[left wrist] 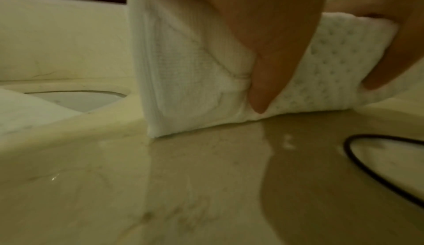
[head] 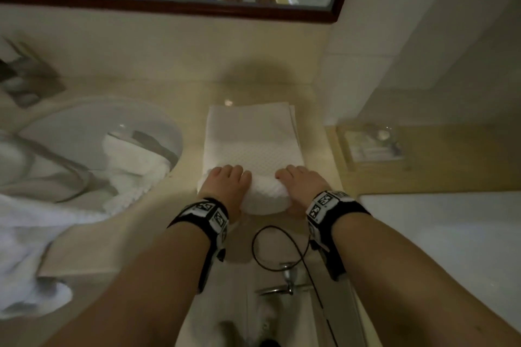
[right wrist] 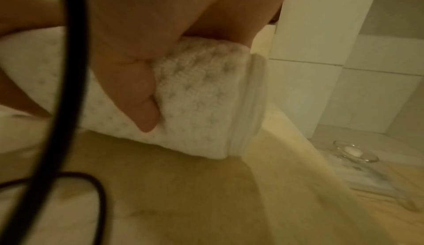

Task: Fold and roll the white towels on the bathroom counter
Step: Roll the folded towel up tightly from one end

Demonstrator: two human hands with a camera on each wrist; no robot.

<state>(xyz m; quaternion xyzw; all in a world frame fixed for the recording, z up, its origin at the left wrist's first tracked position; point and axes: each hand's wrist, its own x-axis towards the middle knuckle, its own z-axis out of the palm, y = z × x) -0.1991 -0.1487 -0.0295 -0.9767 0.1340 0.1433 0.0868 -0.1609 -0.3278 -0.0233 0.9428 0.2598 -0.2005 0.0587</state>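
Our left hand (head: 225, 182) and right hand (head: 303, 182) grip the towel (head: 253, 144), half rolled on the desk (head: 174, 98). If we press unevenly, we expect the roll to skew or loosen.

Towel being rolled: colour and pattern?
White towel, dimpled waffle-like weave; clearest in the right wrist view.

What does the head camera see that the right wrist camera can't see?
Only the head view shows the mirror, the sink with another towel draped into it, and the flat, unrolled part of the towel on the counter.
Only the right wrist view shows the right thumb pressed into the roll's near side.
Both show the white towel roll, the right hand, the black cable and the glass dish.
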